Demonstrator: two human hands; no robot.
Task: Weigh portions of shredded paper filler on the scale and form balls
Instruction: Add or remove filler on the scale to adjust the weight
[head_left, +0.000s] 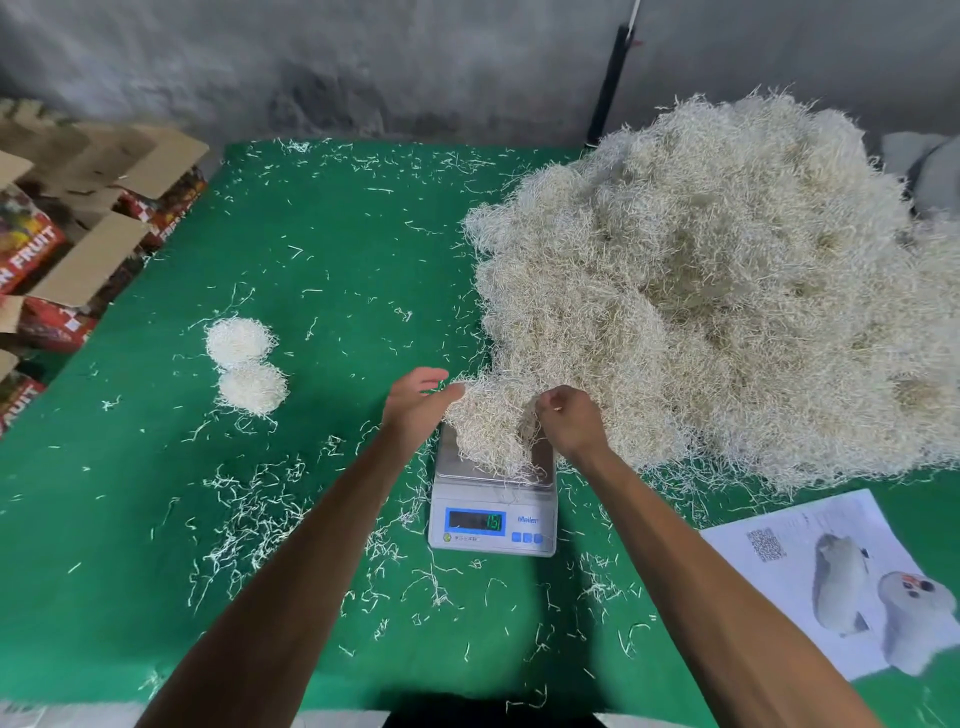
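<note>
While the portion of shredded paper (488, 426) sits heaped on the pan of the scale (492, 499), it is plainly wider than the pan and spills over its far edge, so the reading in the display, which I cannot make out for certain, may be false: any strands trailing down to the green table (322, 270) carry part of their own weight there. The left hand (418, 397) lies flat against the heap's left flank, fingers straight, pressing rather than grasping; if it leans down at all, it adds to the number. The right hand (569, 415) is curled over the heap's right side and seems to pinch a tuft of strands, though how much it holds I cannot tell; a tug there could drag half the portion off the pan, since the strands tangle. Just to the right of the scale and behind it rises the big pile of filler (717, 291), its skirt nearly touching the portion, and strands bridging the two would spoil the weight or pull extra stuff along. To the left of the scale, well apart, two finished balls (244, 364) lie touching each other. Loose shreds litter the cloth all round the scale, and near its front right corner lies a printed sheet (831, 577).
</note>
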